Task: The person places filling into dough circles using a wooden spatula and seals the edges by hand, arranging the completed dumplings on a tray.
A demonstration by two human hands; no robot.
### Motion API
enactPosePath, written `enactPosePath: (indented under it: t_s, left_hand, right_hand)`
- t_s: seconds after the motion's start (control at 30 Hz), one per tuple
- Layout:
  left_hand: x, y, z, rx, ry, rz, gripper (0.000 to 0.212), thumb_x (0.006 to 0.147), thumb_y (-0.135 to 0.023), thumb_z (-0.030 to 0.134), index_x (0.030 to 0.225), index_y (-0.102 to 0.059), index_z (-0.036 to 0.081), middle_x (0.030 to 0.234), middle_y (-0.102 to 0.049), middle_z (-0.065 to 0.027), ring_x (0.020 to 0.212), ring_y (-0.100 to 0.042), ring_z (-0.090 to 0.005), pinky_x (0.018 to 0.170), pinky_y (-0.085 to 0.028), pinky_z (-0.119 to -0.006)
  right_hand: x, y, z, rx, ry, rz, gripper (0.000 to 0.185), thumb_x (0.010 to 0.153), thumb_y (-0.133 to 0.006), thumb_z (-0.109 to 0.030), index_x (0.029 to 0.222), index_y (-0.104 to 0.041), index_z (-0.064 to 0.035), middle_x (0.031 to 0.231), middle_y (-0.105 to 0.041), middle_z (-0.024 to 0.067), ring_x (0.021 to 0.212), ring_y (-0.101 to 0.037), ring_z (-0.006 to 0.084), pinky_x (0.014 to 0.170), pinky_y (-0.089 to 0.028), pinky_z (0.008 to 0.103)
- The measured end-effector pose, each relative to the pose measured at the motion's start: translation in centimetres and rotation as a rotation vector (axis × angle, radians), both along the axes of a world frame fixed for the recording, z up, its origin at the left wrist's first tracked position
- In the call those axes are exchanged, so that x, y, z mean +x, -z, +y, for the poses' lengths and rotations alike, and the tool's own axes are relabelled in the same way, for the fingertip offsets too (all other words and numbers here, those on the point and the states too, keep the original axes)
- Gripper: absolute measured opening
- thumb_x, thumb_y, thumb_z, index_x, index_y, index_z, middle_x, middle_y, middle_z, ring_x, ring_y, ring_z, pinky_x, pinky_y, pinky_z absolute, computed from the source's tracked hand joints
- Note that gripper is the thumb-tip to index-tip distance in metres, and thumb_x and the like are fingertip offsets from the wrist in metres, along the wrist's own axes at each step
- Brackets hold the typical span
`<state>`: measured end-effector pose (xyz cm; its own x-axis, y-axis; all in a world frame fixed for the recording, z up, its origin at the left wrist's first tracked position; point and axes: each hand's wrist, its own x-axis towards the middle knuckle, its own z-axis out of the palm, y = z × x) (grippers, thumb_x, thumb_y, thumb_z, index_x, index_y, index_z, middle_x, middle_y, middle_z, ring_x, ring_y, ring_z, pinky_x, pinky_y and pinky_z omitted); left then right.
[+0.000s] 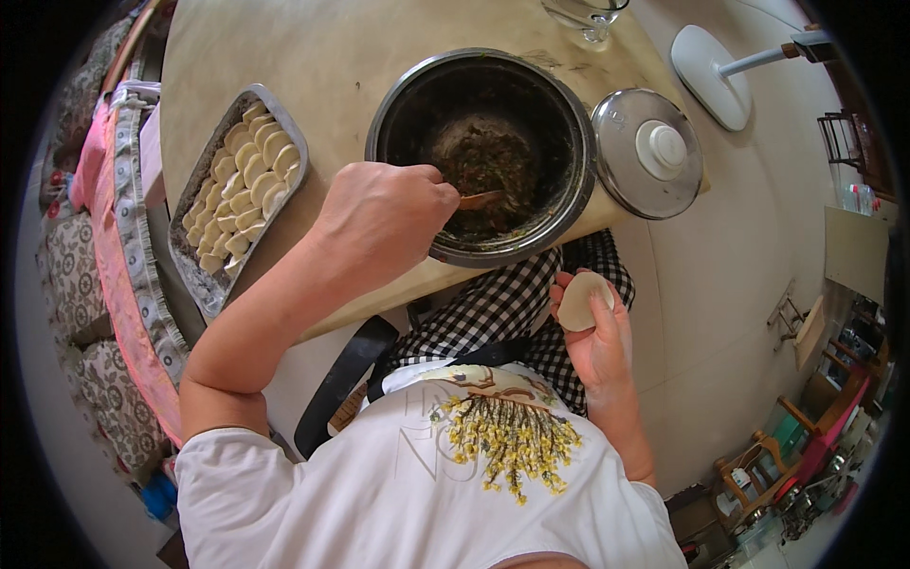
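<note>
My left hand (384, 213) is closed around the handle of a brown spoon (482, 200) over the near-left rim of a deep, dark pot (584, 171). The spoon's bowl dips into a chopped filling with green bits (490, 160) at the bottom of the pot. Lower down on the right, off the table edge and above my lap, my right hand (601, 338) holds a thin round dough wrapper (579, 302). It lies across my fingers, with the thumb pressed on its face. Left of the pot, a floury metal tray (304, 146) carries several overlapping rounded dough pieces (242, 188).
A steel lid with a white knob (643, 174) rests against the pot's right side, over the table corner. At the far edge of the table (284, 43) stands a clear glass vessel (586, 14). A white stand base (711, 78) is on the floor, right of the table.
</note>
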<state>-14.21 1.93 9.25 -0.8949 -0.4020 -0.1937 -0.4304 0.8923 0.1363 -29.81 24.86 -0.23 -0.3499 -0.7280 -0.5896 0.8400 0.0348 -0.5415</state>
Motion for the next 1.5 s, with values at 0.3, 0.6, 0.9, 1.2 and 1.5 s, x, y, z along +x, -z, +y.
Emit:
enactPosePath:
  t_s: [0.3, 0.6, 0.9, 1.2, 1.5]
  left_hand:
    - [-1.6, 0.2, 0.3, 0.080, 0.022, -0.049, 0.013, 0.070, -0.059, 0.009, 0.080, -0.067, 0.010, 0.074, -0.062, -0.0055, 0.071, -0.064, -0.0240, 0.057, -0.050, -0.036]
    - [-0.1, -0.7, -1.2, 0.627, -0.299, 0.298, 0.016, 0.079, -0.060, 0.009, 0.092, -0.066, 0.002, 0.066, -0.061, -0.0095, 0.054, -0.056, -0.0171, 0.051, -0.044, -0.030]
    - [2.4, -5.3, 5.9, 0.598, -0.328, 0.766, 0.011, 0.081, -0.058, 0.000, 0.090, -0.064, 0.000, 0.068, -0.059, -0.0039, 0.059, -0.052, -0.0095, 0.051, -0.041, -0.024]
    - [3.7, -2.2, 12.6, -0.141, -0.157, 0.734, 0.040, 0.074, -0.056, -0.005, 0.111, -0.061, 0.009, 0.084, -0.058, -0.0078, 0.067, -0.060, -0.0227, 0.057, -0.049, -0.032]
    - [6.4, -3.1, 14.0, -0.164, -0.167, 0.567, 0.037, 0.074, -0.060, 0.001, 0.111, -0.062, 0.010, 0.082, -0.056, -0.0045, 0.064, -0.058, -0.0176, 0.050, -0.046, -0.031]
  right_hand:
    - [-0.6, -0.2, 0.9, -0.002, 0.014, 0.025, 0.025, 0.094, -0.047, -0.015, 0.113, -0.053, 0.0003, 0.109, -0.060, 0.0184, 0.098, -0.061, 0.0289, 0.082, -0.052, 0.0376]
    - [-0.2, -2.7, 0.1, -0.144, 0.082, 0.020, 0.029, 0.095, -0.044, -0.016, 0.117, -0.050, 0.0013, 0.114, -0.057, 0.0190, 0.108, -0.055, 0.0302, 0.089, -0.048, 0.0387]
    - [2.0, -10.0, -6.1, -0.281, 0.203, -0.191, 0.037, 0.098, -0.033, -0.023, 0.125, -0.042, -0.0003, 0.126, -0.050, 0.0144, 0.118, -0.047, 0.0274, 0.097, -0.040, 0.0424]
    - [4.5, -12.0, -5.3, -0.399, 0.232, -0.309, 0.042, 0.100, -0.020, -0.025, 0.121, -0.042, 0.0038, 0.124, -0.050, 0.0187, 0.118, -0.046, 0.0308, 0.098, -0.039, 0.0414]
    - [3.7, -11.2, -3.9, -0.395, 0.329, -0.256, 0.044, 0.100, -0.019, -0.027, 0.120, -0.042, 0.0056, 0.124, -0.049, 0.0207, 0.119, -0.045, 0.0325, 0.102, -0.036, 0.0425]
